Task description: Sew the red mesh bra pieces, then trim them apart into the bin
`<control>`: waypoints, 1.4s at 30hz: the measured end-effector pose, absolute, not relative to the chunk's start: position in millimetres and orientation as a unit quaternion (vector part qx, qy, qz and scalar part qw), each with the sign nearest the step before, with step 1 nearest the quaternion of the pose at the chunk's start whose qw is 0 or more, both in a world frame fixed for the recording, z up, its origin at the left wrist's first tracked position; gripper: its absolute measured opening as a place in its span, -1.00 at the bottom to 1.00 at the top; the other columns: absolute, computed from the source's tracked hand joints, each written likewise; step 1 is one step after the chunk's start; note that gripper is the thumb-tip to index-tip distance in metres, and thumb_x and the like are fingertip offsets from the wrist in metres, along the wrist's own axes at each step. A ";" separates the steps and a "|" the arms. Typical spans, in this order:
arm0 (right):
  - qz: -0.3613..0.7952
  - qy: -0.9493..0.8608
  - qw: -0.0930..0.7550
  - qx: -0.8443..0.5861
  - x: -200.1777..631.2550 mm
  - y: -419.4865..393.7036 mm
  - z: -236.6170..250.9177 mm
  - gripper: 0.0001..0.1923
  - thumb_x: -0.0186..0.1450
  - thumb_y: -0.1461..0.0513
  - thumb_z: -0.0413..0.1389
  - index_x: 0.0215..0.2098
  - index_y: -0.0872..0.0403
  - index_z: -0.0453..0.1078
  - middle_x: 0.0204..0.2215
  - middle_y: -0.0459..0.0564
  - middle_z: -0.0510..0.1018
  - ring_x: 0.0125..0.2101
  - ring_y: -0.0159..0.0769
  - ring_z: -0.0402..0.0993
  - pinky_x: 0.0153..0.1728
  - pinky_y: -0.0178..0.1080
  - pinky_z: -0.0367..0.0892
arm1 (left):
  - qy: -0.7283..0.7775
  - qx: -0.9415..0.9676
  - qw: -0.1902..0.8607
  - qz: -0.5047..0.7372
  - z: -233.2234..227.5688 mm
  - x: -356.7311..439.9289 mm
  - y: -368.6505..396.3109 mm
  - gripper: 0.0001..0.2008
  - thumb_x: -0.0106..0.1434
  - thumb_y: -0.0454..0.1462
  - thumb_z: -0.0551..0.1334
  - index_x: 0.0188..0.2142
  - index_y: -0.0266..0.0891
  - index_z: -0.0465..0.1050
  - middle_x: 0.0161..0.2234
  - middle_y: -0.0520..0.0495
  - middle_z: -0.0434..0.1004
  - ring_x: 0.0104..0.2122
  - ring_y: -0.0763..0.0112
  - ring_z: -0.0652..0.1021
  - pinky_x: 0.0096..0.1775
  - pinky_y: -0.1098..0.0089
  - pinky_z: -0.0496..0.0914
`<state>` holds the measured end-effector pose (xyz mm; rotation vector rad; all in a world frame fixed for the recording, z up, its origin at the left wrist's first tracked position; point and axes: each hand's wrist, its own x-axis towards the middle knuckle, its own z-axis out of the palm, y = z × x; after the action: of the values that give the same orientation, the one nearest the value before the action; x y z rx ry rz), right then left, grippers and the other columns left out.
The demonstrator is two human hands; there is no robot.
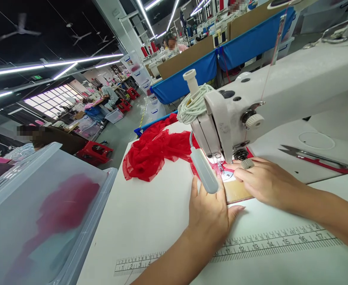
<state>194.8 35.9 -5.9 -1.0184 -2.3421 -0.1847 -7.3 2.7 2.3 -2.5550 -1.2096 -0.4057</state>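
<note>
The needle (220, 168) is largely hidden behind the lamp (204, 170) and washed out by its glare. Part of the red fabric (153, 152) is covered by the machine (251, 99), whose arm is cut off at the right edge. The left hand (209, 211) has its fingers partly screened by the lamp. The contents of the bin (43, 213) are seen only as a red blur through its lid. Both forearms are cut off by the frame.
</note>
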 end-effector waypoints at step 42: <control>0.011 -0.821 0.359 -0.443 216.6 35.8 -23.9 -0.71 0.25 0.19 -0.12 -0.51 -0.05 0.38 -0.19 -0.01 0.65 -0.17 -0.08 0.57 -0.30 -0.13 0.44 | -0.546 -0.816 -0.139 -0.127 11.7 -67.0 -1.0 -0.28 0.34 0.06 0.07 0.29 -0.45 0.15 0.32 -0.49 0.11 0.35 -0.08 0.11 0.31 -0.07 -0.13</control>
<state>216.6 35.8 -23.9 -1.1433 -2.1189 0.0286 -67.0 -1.0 11.7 -2.8194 -1.8858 -0.4401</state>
